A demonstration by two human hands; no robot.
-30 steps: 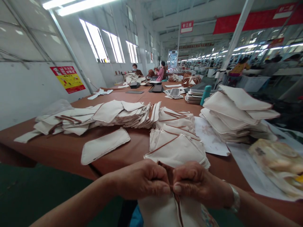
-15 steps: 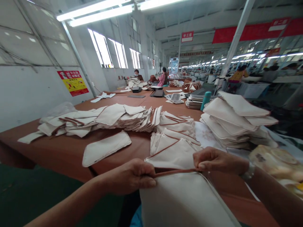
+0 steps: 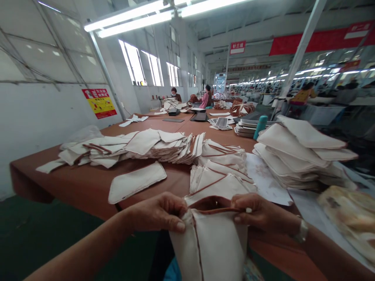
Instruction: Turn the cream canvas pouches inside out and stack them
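Observation:
A white fabric pouch (image 3: 219,242) with brown edging hangs in front of me, its mouth spread so the brown inside shows. My left hand (image 3: 161,212) is closed on the left corner of its top edge, thumb in front. At the right end of the same edge my right hand (image 3: 258,212) pinches the cloth; a watch is on that wrist. A seam runs down the pouch's left part. Just beyond my hands lies a pile of similar white pieces (image 3: 221,185) with brown trim. One single white piece (image 3: 137,181) rests on the table to the left.
The brown-covered table (image 3: 88,187) carries a long row of stacked white pieces (image 3: 146,142). At right stand a tall white stack (image 3: 295,156), a teal bottle (image 3: 260,127) and a plastic bag (image 3: 345,210). Two people sit or stand at the far end.
The pouch's top edge was drawn flat and taut; now its mouth gapes and a side seam faces me. My hands are slightly closer together. The view has shifted a little left.

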